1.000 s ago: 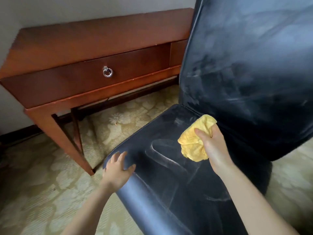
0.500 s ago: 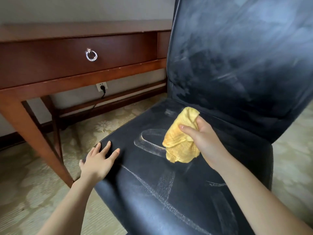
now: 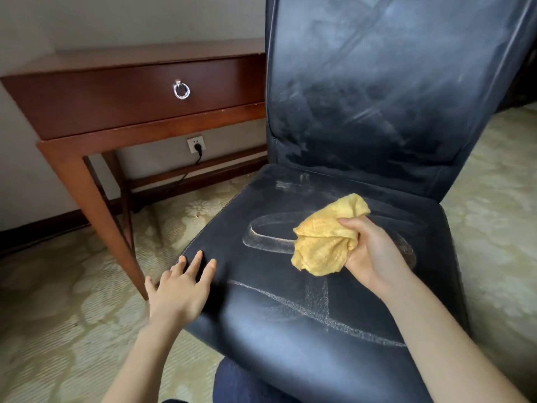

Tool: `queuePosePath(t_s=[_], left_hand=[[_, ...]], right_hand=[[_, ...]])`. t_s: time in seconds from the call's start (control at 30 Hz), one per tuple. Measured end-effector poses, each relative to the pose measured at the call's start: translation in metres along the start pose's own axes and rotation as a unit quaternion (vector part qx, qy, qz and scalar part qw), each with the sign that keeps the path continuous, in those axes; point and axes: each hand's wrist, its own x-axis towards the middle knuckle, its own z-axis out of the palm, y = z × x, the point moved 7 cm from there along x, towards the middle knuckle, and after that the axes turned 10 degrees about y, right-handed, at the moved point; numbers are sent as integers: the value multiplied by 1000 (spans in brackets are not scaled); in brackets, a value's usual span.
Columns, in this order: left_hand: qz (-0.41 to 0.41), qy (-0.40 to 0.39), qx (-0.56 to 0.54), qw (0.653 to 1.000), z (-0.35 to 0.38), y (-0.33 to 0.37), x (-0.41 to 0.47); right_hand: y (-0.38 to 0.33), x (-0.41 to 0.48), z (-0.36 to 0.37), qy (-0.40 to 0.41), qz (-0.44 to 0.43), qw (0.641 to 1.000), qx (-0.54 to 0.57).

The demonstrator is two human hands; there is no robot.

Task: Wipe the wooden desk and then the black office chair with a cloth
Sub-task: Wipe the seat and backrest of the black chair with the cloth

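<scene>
Shifted slightly rightward since before, my right hand (image 3: 374,254) is gripping the seemingly soft, light cloth (image 3: 322,242) by its bunched middle on the black office chair (image 3: 290,330), while my left hand (image 3: 180,292) is resting flat.

Dusty, smeared black leather chair (image 3: 363,112), waffle-textured yellow cloth (image 3: 322,239), glossy reddish wooden desk (image 3: 122,94).

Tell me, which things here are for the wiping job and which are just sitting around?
For the job: yellow cloth, gripped by the right hand; black chair, with the left hand resting flat on its dusty seat; wooden desk.
Just there: wall socket with a plug; drawer ring handle; patterned carpet.
</scene>
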Motion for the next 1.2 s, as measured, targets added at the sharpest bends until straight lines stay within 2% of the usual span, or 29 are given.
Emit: queuePosePath(t_s=[0.1, 0.2, 0.3, 0.4, 0.47, 0.5, 0.57, 0.63, 0.7, 0.77, 0.9, 0.97, 1.07, 1.2], left_hand=[[-3, 15, 4, 1000, -3, 0, -36], [-5, 73, 9, 997, -10, 4, -58], [-24, 160, -36, 986, -18, 5, -80], [-33, 239, -81, 967, -19, 7, -96], [-2, 244, -97, 965, -17, 20, -100], [29, 243, -101, 964, -17, 28, -100], [92, 235, -97, 963, -16, 48, -96], [115, 217, -97, 965, -10, 61, -89], [100, 192, -115, 969, 0, 68, -86], [74, 190, -147, 968, 8, 72, -90], [61, 218, -174, 958, 13, 72, -103], [71, 217, -161, 960, 14, 75, -106], [73, 212, -129, 966, 16, 80, -109], [58, 198, -109, 972, 19, 83, -111]], right_hand=[[6, -11, -7, -16, -7, 999, 43], [9, -19, -12, -9, -40, 999, 25], [7, -29, -31, 45, -106, 992, -43], [-6, -40, -61, 146, -189, 961, -142], [-23, -49, -83, 220, -265, 915, -210], [-34, -55, -91, 257, -311, 876, -265], [-54, -65, -106, 319, -379, 765, -412], [-70, -67, -119, 341, -401, 667, -527], [-73, -63, -130, 328, -399, 618, -593], [-60, -58, -134, 301, -395, 585, -641], [-17, -47, -124, 220, -395, 556, -697], [-9, -39, -124, 217, -397, 573, -683], [-3, -26, -121, 215, -362, 633, -650], [27, -28, -74, 143, -363, 647, -656]])
